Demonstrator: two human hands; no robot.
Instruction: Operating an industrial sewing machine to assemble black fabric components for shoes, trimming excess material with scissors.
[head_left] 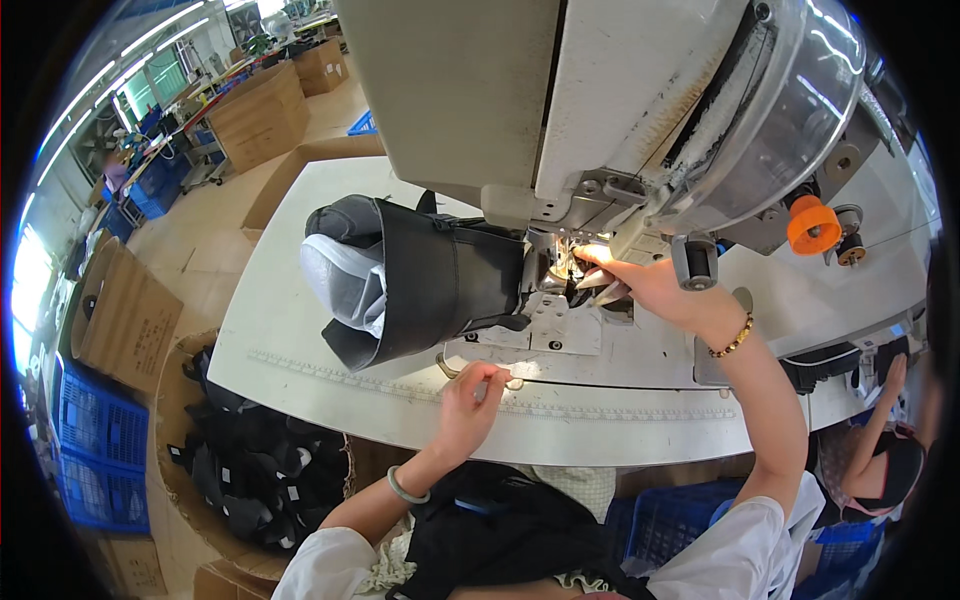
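Note:
My right hand (pixel 655 290) reaches from the right to the lit needle area (pixel 560 270) of a large sewing machine (pixel 640 120). Its fingertips come together among the metal parts, where glare and the machine hide what they grip. A black tubular leather-like piece (pixel 450 275) with a pale grey lining (pixel 345 285) lies on its side, its narrow end against the needle area. Closer to me, my left hand (pixel 472 402) hovers over the table's front part with its fingers bent and pinched. Whatever sits between them is too small to make out.
A white worktable (pixel 290 300) with a printed ruler along its front carries the machine. An orange thread spool (pixel 812 225) is at the right. Cardboard box (pixel 175 440) with black pieces (pixel 250 480) stands left, beside blue crates (pixel 100 450). A co-worker (pixel 885 460) sits at right.

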